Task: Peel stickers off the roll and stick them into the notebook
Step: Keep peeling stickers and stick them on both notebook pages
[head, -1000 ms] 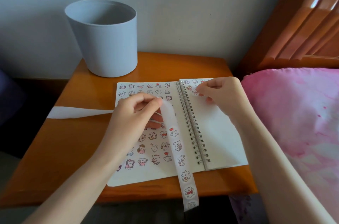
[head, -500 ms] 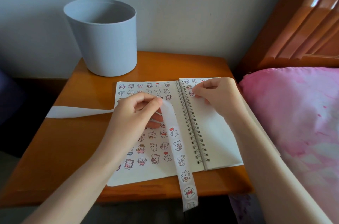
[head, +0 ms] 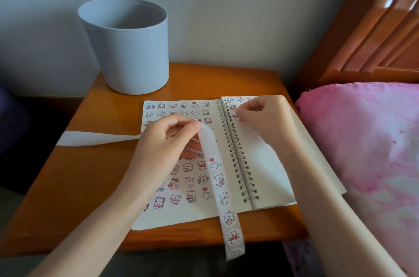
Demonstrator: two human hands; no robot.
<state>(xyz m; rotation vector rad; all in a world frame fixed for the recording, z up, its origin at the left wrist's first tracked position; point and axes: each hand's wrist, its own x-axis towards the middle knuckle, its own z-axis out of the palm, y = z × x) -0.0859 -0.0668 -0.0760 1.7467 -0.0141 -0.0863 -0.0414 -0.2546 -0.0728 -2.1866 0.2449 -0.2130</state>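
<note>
Head view puts the open spiral notebook point(head: 260, 163) just below the middle of the frame, lying flat on the orange wooden bedside table point(head: 68, 186). Your left hand point(head: 167, 140) sits over the left page, at about 9 o'clock from the wire binding point(head: 238, 154). Its thumb and forefinger are closed in a narrow pinch on the sticker strip point(head: 223, 197). From that pinch the printed part of the strip runs towards 6 o'clock. It crosses the left page beside the binding, passes over the notebook's near edge and hangs off the table's front edge, with bear stickers on it. The bare backing point(head: 90, 138) leaves the same hand towards 9 o'clock and lies across the table top to its left edge. The left page is covered with rows of small cartoon stickers, some hidden under your hand.

Your right hand point(head: 265, 117) is at the 12 o'clock end of the right page, fingers curled. Its thumb and forefinger tips are drawn together on a small sticker point(head: 235, 116) just right of the binding. Whether that sticker already lies flat on the paper cannot be told from here. A few stickers line the top edge of that page, and the rest of it is blank.

At 11 o'clock from the notebook a pale grey round pot point(head: 127, 49) stands at the table's back, apart from the pages. At 3 o'clock pink bedding point(head: 362, 152) lies next to the table, with a wooden headboard point(head: 374, 27) at 1 o'clock.
</note>
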